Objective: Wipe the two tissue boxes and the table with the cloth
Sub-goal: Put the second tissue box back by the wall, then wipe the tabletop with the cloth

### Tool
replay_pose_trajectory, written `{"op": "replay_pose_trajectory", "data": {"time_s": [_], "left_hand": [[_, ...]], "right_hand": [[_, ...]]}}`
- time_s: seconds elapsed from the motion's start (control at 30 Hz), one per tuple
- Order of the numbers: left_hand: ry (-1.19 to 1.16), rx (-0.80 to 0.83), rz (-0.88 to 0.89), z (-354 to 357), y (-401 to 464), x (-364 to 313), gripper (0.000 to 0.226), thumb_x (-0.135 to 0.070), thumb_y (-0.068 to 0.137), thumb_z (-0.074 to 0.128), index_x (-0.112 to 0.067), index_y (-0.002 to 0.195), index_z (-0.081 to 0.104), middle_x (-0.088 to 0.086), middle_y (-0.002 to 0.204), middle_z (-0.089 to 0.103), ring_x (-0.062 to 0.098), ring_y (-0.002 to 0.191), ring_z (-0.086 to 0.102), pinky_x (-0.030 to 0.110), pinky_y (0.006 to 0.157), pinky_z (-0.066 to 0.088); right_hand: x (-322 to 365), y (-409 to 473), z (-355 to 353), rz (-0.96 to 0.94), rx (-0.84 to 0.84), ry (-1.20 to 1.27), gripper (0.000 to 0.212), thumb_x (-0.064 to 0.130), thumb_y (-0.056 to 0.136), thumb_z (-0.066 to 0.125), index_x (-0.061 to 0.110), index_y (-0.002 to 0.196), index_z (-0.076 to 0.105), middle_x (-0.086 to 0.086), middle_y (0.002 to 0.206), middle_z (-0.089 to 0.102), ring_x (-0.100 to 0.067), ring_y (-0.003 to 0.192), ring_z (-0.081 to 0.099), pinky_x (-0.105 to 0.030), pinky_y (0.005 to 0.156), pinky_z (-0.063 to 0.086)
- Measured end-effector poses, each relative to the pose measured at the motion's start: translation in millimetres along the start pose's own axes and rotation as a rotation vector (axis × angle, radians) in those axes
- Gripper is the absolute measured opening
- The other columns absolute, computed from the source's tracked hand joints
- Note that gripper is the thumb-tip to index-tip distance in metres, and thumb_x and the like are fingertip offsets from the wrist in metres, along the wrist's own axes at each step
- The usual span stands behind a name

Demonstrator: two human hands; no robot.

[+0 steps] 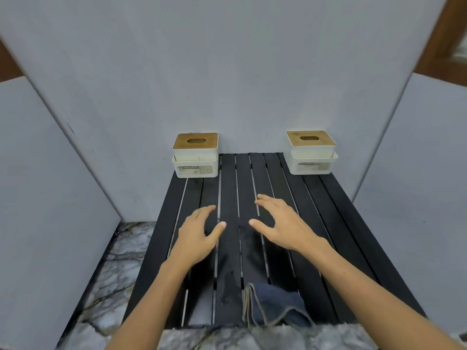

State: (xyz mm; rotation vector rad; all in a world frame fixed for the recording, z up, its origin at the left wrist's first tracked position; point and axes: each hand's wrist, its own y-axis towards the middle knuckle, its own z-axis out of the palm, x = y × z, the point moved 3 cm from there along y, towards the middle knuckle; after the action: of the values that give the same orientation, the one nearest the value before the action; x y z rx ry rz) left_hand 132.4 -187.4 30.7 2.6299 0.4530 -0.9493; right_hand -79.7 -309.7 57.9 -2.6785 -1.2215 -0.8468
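Note:
Two white tissue boxes with wooden lids stand at the far corners of the black slatted table [333, 210]: the left tissue box [195, 155] and the right tissue box [311, 152]. A dark blue cloth [275, 305] with a grey edge lies crumpled at the table's near edge. My left hand [198, 234] and my right hand [284, 222] hover over the table's middle, palms down, fingers spread, holding nothing. The cloth lies between my forearms, untouched.
Grey panels wall in the table at the back [227, 72], the left [45, 198] and the right [424, 185]. A marble floor [113, 269] shows to the left and in front of the table. A few wet spots mark the slats near the cloth.

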Motion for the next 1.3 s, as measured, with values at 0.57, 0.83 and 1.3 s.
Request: {"op": "replay_pose_trajectory", "data": {"time_s": [0.57, 0.83, 1.3], "left_hand": [[0.136, -0.008, 0.038, 40.4, -109.2, -18.4, 0.066, -0.07, 0.088, 0.033, -0.032, 0.132, 0.062, -0.015, 0.138, 0.055, 0.014, 0.135, 0.043, 0.045, 0.114, 0.03], [0.115, -0.054, 0.042, 42.2, -110.6, -7.0, 0.06, -0.064, 0.092, 0.037, -0.025, 0.128, 0.066, -0.009, 0.136, 0.058, 0.016, 0.13, 0.05, 0.043, 0.113, 0.034], [0.143, -0.103, 0.042, 36.7, -107.4, 4.3, 0.059, -0.059, 0.094, 0.037, -0.021, 0.127, 0.068, -0.009, 0.131, 0.062, 0.015, 0.125, 0.053, 0.038, 0.109, 0.041]], "right_hand": [[11.7, -138.5, 19.0, -0.002, 0.019, 0.04, 0.055, 0.055, 0.095, 0.051, 0.026, 0.142, 0.048, 0.014, 0.155, 0.034, -0.001, 0.141, 0.026, -0.019, 0.111, 0.024], [21.1, -159.0, 41.4, -0.064, 0.114, -0.02, 0.073, 0.067, 0.09, 0.046, 0.031, 0.152, 0.029, 0.016, 0.158, 0.027, -0.002, 0.144, 0.023, -0.023, 0.117, 0.021], [-21.8, -156.7, 19.3, 0.041, -0.516, 0.09, 0.025, 0.009, 0.092, 0.066, 0.008, 0.116, 0.067, -0.003, 0.116, 0.067, -0.016, 0.105, 0.064, -0.038, 0.09, 0.054]]}}
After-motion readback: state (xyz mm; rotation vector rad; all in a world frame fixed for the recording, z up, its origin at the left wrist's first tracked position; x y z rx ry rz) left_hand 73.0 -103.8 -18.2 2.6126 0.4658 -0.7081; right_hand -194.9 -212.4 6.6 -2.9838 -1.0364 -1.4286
